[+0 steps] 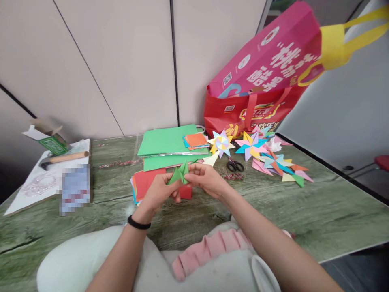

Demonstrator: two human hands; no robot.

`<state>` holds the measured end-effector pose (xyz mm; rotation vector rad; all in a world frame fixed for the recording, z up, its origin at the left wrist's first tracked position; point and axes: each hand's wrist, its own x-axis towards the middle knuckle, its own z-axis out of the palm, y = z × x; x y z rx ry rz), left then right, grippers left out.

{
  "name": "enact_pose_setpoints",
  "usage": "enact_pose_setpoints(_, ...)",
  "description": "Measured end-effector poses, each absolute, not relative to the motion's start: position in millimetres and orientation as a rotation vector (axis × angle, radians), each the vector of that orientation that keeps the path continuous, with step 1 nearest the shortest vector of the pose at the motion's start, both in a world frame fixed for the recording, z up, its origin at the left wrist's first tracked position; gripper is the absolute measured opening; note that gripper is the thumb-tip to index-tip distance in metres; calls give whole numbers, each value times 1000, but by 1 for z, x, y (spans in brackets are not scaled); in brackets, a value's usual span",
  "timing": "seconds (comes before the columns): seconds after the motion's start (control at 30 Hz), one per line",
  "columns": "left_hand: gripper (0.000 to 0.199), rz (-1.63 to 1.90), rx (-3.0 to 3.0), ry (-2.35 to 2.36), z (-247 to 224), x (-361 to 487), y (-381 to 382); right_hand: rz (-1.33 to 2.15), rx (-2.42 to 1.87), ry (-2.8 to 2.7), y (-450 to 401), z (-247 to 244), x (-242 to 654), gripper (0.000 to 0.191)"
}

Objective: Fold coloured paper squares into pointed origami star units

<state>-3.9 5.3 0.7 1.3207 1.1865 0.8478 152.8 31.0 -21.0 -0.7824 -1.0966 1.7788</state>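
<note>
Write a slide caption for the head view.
Left hand and right hand hold folded green paper near red paper.

Here's the folded green paper (181,174), a small, vivid piece, creased into sharp-edged layers and held up off the worktop (273,211)! One crisp tip points upward, away from the wearer, and just below it the flaps stand parted, a shaded crease running down between them. A broader flap slants down to the left, pinched in the left grip (158,190); the right grip (206,178) has the opposite edge at its fingertips, fingers covering part of the lower folds.
</note>
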Motion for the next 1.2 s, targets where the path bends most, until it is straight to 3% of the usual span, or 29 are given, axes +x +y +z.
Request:
enact_pose_setpoints(0.13, 28, 828, 1303, 1216, -1, -5, 7, 1826, -800, -1057, 31, -22, 152, 24)
enact_pose_setpoints(0.33, 46, 1183, 1636, 1423, -9, -8, 13, 1838, -807, -961, 34, -25, 152, 25)
enact_pose_setpoints(0.5, 16, 1243, 1816, 1454, -7, -9, 14, 1805, -753, -908, 33, -23, 151, 49)
enact_pose_setpoints(0.7, 6, 1191, 1750, 1332, -7, -10, 15, 1677, -711, -963, 30, -20, 148, 50)
enact_pose_setpoints(0.9, 10, 1148, 1705, 1277, -5, -10, 15, 1689, -692, -1042, 30, -19, 149, 32)
enact_pose_setpoints(1.2, 14, 1108, 1571, 1221, -4, -11, 13, 1754, -635, -983, 32, -23, 150, 24)
